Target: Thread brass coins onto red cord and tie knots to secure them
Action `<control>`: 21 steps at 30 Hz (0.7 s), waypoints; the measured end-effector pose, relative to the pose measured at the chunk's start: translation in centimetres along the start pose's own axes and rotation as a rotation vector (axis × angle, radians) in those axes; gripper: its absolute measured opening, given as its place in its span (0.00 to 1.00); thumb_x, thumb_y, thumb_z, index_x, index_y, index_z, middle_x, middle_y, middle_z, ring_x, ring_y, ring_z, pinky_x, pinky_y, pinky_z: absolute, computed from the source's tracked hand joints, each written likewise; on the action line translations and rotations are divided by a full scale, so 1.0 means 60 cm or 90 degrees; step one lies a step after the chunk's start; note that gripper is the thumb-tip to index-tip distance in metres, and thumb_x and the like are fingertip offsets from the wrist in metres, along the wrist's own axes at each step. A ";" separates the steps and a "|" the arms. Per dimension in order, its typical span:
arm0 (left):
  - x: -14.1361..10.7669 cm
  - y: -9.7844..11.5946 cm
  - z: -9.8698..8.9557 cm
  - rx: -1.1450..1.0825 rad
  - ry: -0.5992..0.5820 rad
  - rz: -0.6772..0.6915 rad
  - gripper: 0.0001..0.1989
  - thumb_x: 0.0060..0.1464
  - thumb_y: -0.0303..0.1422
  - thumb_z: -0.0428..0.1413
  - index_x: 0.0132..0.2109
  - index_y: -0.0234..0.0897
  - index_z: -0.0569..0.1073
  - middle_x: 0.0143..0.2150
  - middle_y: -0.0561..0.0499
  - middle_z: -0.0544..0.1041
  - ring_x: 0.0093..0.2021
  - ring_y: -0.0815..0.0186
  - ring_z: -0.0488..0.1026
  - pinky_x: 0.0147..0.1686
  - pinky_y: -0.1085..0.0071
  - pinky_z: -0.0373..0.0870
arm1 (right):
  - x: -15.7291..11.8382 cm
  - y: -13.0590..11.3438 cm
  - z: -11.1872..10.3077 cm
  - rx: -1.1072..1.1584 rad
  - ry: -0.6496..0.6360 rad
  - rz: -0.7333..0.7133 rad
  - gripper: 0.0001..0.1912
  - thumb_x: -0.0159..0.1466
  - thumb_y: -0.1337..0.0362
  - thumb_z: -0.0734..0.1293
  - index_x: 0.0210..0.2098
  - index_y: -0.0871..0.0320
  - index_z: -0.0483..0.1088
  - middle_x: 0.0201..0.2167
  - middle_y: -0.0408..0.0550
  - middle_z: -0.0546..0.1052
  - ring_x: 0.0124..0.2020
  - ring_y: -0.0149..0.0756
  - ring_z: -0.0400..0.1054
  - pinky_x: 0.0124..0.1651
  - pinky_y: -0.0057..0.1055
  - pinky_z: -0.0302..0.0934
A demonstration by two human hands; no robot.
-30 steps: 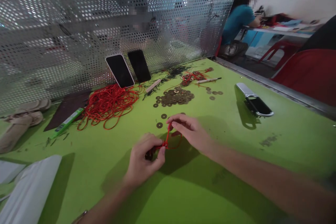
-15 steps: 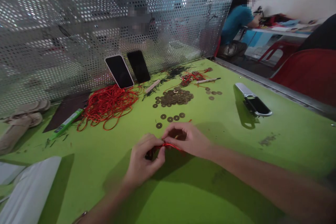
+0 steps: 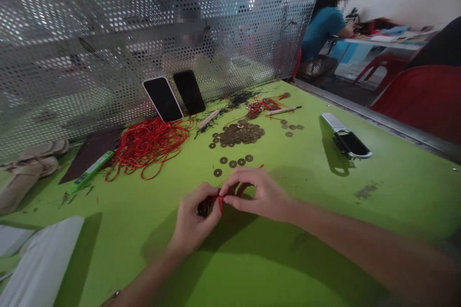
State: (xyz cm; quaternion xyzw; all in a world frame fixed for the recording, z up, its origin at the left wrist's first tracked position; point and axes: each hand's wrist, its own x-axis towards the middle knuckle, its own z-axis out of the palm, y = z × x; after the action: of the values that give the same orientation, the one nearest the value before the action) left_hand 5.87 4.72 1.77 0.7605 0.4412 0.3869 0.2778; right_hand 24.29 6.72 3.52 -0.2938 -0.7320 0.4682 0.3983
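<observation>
Low over the green table, my left hand (image 3: 196,213) is closed, pinching a red cord (image 3: 221,206) between thumb and fingers. Something dark is partly visible inside its curled fingers; I cannot make out what it is. Touching the same cord from the right is my right hand (image 3: 257,192), thumb and index finger pinched at its upper part. The cord's short end hangs down between the two hands. Just beyond my fingertips lie several loose round coins with holes (image 3: 233,164), and behind them a heap of the same coins (image 3: 243,133).
A tangle of red cord (image 3: 154,146) lies left, beside a green narrow packet (image 3: 91,171). Two phones (image 3: 163,100) lean on the perforated metal screen (image 3: 108,57). A silver-handled tool (image 3: 347,139) lies right, a white object (image 3: 50,259) near left. Another person (image 3: 324,29) sits beyond.
The red cord lay stretched rightward under my right fingers; now it hangs down between the hands. My right fingertips have shifted slightly left, closer to my left hand.
</observation>
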 end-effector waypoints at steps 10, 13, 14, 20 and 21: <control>0.001 0.000 0.000 0.007 0.001 0.009 0.02 0.52 0.28 0.53 0.34 0.35 0.71 0.26 0.53 0.71 0.26 0.71 0.66 0.25 0.76 0.62 | -0.001 0.002 0.002 -0.029 -0.002 0.013 0.03 0.60 0.67 0.64 0.34 0.61 0.68 0.35 0.46 0.70 0.34 0.28 0.67 0.36 0.25 0.66; 0.000 0.003 0.000 0.014 -0.005 0.033 0.02 0.51 0.27 0.53 0.34 0.35 0.71 0.25 0.53 0.71 0.25 0.71 0.65 0.24 0.76 0.61 | -0.001 0.005 0.007 -0.018 -0.002 0.060 0.03 0.61 0.68 0.62 0.34 0.60 0.66 0.34 0.45 0.69 0.32 0.27 0.66 0.34 0.24 0.65; 0.000 0.003 0.000 0.014 -0.006 0.035 0.02 0.51 0.26 0.53 0.33 0.35 0.71 0.25 0.53 0.71 0.25 0.71 0.65 0.25 0.76 0.61 | -0.001 0.006 0.008 -0.010 -0.003 0.075 0.03 0.61 0.68 0.62 0.35 0.60 0.65 0.34 0.45 0.69 0.31 0.27 0.66 0.33 0.24 0.65; 0.003 0.005 0.000 0.011 0.004 -0.002 0.03 0.51 0.27 0.53 0.33 0.35 0.71 0.26 0.52 0.72 0.26 0.71 0.67 0.25 0.76 0.63 | -0.001 0.007 0.008 -0.015 0.012 0.029 0.08 0.60 0.70 0.62 0.39 0.58 0.68 0.38 0.46 0.71 0.33 0.28 0.66 0.36 0.26 0.66; 0.004 0.005 0.001 0.014 0.007 -0.007 0.03 0.51 0.27 0.53 0.33 0.35 0.71 0.26 0.52 0.72 0.26 0.71 0.67 0.25 0.76 0.63 | -0.001 0.006 0.007 -0.023 0.013 0.015 0.08 0.60 0.71 0.62 0.39 0.58 0.69 0.38 0.46 0.71 0.34 0.29 0.67 0.36 0.27 0.66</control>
State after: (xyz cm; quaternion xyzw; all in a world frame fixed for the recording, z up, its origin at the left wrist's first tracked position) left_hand 6.11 4.77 2.07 0.7588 0.4511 0.3850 0.2693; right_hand 24.00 6.64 3.05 -0.3145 -0.7328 0.4561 0.3951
